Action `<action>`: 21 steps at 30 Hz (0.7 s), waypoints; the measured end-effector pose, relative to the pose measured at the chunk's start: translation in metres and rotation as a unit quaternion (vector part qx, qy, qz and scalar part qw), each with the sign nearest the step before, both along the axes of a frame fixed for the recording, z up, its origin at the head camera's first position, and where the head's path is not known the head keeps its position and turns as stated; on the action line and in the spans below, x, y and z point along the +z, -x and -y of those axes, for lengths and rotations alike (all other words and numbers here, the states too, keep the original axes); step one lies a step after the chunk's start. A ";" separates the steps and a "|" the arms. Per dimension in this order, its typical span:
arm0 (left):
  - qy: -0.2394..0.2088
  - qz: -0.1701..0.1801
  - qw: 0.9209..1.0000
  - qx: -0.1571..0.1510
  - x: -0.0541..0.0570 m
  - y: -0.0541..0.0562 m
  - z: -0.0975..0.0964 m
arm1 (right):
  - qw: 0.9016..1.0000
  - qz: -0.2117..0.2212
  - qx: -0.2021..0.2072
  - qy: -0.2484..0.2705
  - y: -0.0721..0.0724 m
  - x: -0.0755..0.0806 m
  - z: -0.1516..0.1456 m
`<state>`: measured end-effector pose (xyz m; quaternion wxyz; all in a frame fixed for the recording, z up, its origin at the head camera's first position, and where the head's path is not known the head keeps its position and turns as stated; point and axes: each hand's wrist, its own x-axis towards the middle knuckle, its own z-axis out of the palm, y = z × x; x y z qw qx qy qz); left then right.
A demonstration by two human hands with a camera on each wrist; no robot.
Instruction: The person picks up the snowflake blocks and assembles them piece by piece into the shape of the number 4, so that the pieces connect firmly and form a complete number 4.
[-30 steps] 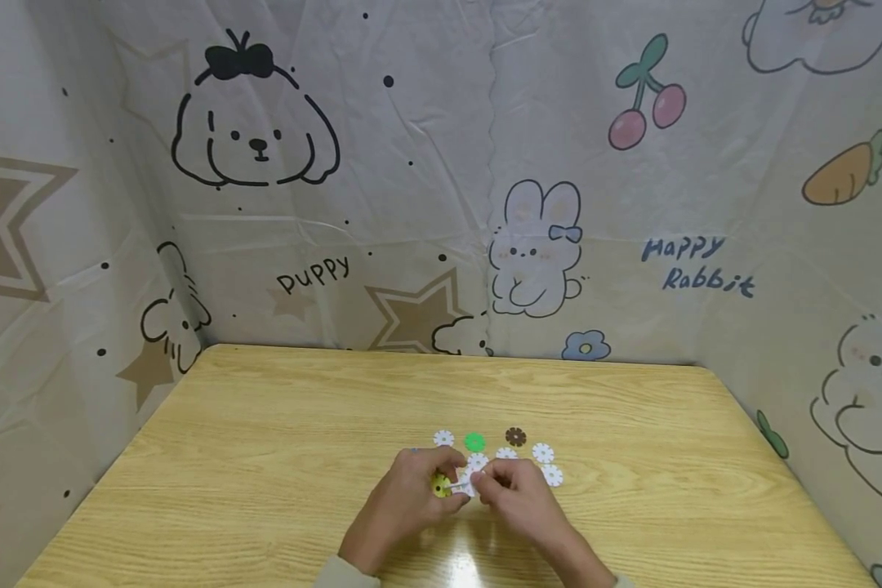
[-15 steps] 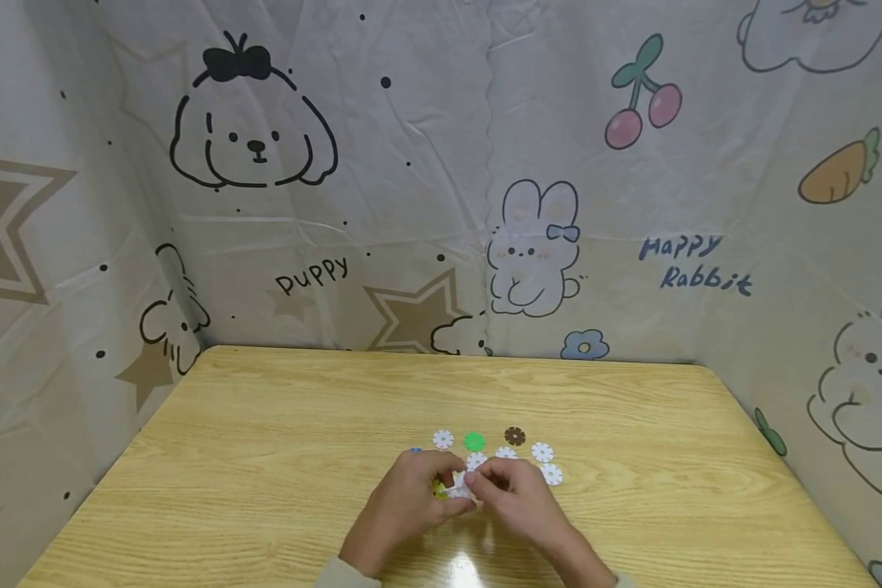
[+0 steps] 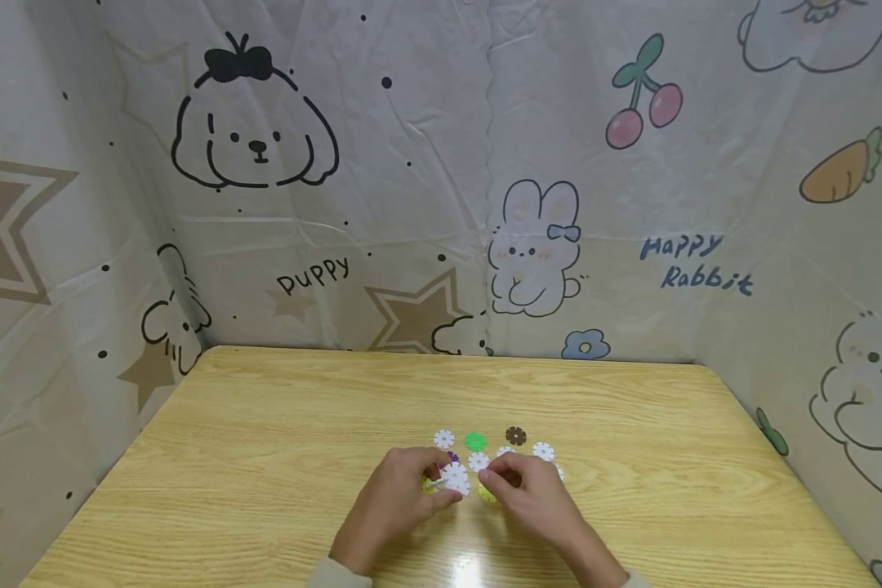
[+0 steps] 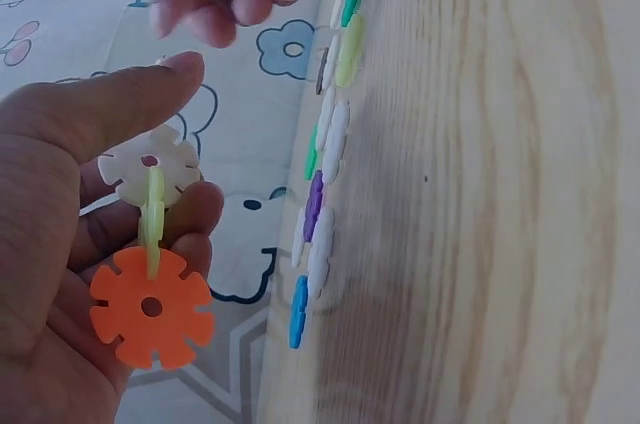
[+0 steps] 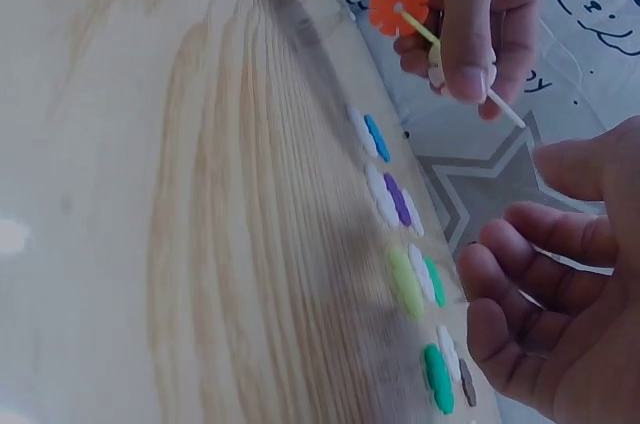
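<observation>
Slightly above the table, my left hand (image 3: 393,490) pinches a joined piece of notched plastic snowflake discs between thumb and fingers. In the left wrist view, the piece shows an orange disc (image 4: 152,329), a yellow disc (image 4: 152,219) seen edge-on, and a white disc (image 4: 140,172) under the thumb. From the right wrist view, one white disc (image 5: 507,110) sticks out edge-on past the thumb. My right hand (image 3: 532,494) is just right of the piece, apart from it. Its fingers are loosely bent, with a gap to the thumb (image 5: 575,169) and nothing held.
Loose discs lie on the wooden table (image 3: 279,425) beyond and between the hands: several white discs (image 3: 543,451), a green disc (image 3: 475,441), a brown disc (image 3: 515,436), a purple disc (image 4: 314,206) and a blue disc (image 4: 298,312). A printed cloth (image 3: 412,204) hangs behind the table.
My right hand has let go of the white disc and drawn slightly right. The left hand has shifted a little left with the joined discs, uncovering a yellow disc on the table.
</observation>
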<state>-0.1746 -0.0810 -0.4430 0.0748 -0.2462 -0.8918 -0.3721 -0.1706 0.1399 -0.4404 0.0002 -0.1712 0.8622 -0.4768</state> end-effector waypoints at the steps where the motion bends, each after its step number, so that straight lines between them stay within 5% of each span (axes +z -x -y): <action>1: 0.001 -0.001 1.000 -0.001 0.000 0.000 0.000 | 1.000 0.001 0.000 -0.003 0.000 -0.001 -0.001; 21: 0.009 0.008 1.000 0.011 0.001 0.000 0.005 | 0.989 -0.042 -0.038 -0.138 0.009 -0.015 -0.001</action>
